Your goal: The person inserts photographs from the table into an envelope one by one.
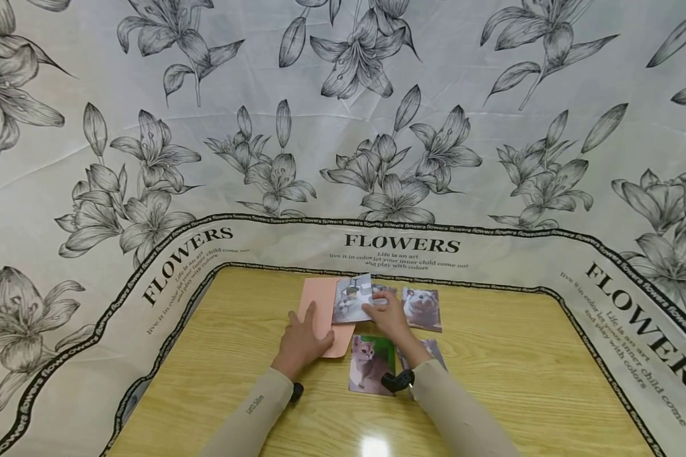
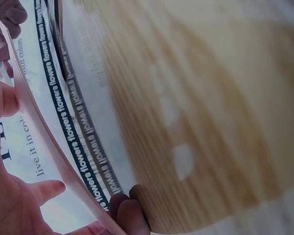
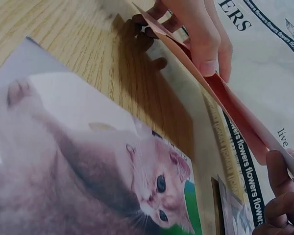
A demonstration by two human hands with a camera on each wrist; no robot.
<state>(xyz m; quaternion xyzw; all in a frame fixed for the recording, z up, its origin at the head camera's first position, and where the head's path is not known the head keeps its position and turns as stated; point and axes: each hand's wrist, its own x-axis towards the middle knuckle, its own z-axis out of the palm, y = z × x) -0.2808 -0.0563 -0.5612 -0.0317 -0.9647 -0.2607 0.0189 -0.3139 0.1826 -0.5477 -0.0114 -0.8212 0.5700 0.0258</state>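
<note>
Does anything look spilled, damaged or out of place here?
Nothing stands out. The left hand grips the pink envelope, the right hand holds a photo card partly over it, and the cat photo lies flat on the table. No spill shows.

yellowish wood-grain table, pale cloth behind, grey lilies, black "flowers" lettering

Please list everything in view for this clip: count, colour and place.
Envelope: 1, pink, in the left hand
Held photo: 1, mostly grey-white, in the right hand
Kitten photo: 1, brownish with green, front of table
White-animal photo: 1, greyish, back right
Partly hidden photos: 2, greyish, behind the right hand and under the right wrist
Table: 1, yellow wood, below
Floral cloth: white-grey and black, around table
Sleeves: 2, beige
Left hand: 1
Right hand: 1
</note>
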